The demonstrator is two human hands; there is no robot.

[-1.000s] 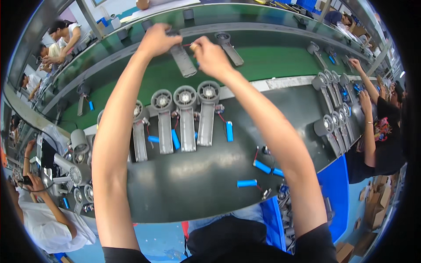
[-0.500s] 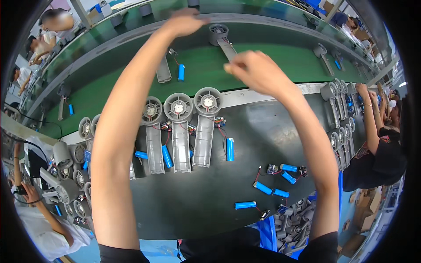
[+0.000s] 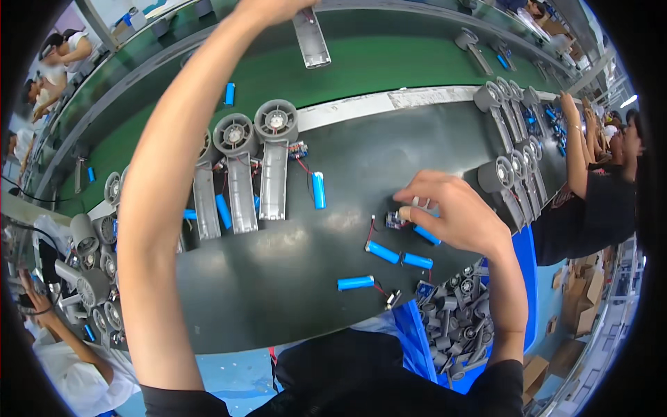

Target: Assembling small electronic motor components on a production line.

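Observation:
My left hand [image 3: 272,8] reaches over the green belt, partly cut off by the upper edge. Its fingers close at the top of a grey fan housing [image 3: 313,45], whose hollow handle points toward me; the hand and edge hide the round head. My right hand [image 3: 455,212] is open over the dark table, fingers apart and curved, a tan covering on the thumb. Just beside that thumb lies a small circuit board [image 3: 395,219]. A blue cylindrical battery [image 3: 426,235] shows partly below the hand. More blue batteries [image 3: 382,251] with thin wires lie nearer me.
Grey fan housings [image 3: 274,177] with open handles line the table's far side, one with a wired battery [image 3: 318,190] alongside. More housings [image 3: 514,182] stand at right. A blue bin [image 3: 410,323] of grey parts sits below the table edge. Co-workers sit on both sides.
My right hand has come back from the belt to the boards and batteries on the table. My left hand has moved right onto the grey fan housing. The view has shifted.

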